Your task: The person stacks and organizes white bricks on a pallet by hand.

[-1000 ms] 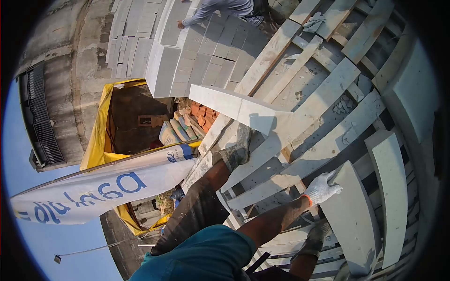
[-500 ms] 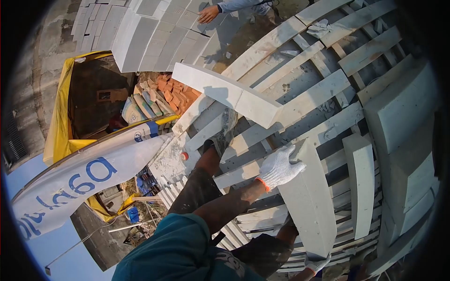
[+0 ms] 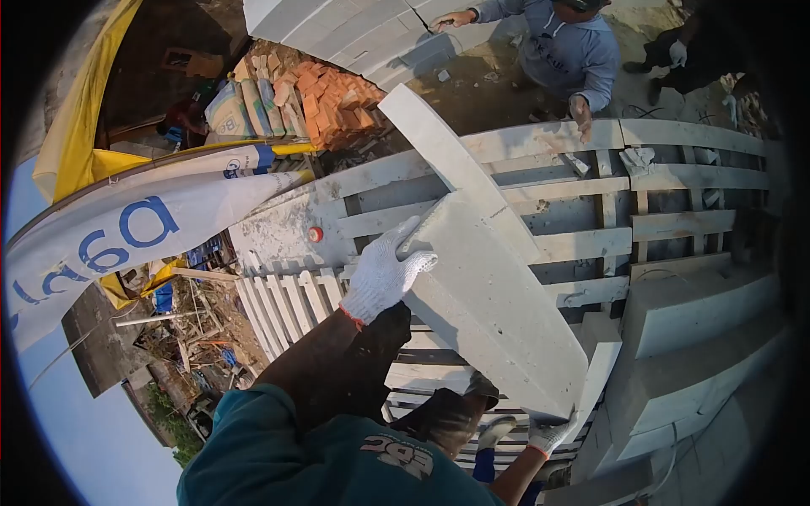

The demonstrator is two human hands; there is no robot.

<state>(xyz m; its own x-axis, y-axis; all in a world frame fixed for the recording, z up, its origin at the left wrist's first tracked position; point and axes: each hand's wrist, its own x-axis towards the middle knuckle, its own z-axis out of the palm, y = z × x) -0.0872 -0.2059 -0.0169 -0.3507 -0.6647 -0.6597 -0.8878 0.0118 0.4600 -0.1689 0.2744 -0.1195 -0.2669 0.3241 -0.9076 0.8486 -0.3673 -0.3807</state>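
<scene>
A large pale grey aerated concrete block is held tilted between both my hands, above wooden pallet slats. My left hand, in a white knit glove with an orange cuff, grips its upper left end. At the lower right end my right hand, gloved alike, supports the block from its edge, its fingers partly hidden. Just beyond, a second concrete block lies across the pallet, partly covered by the one I hold.
Stacked blocks rise on the right. A person in a grey hoodie stands by a block stack, another person farther right. Orange bricks and bags lie upper left, beside a white banner.
Both hands have raised the block off the pallet and carried it leftward, toward the second block. My view has shifted, bringing the person in the hoodie further into sight.
</scene>
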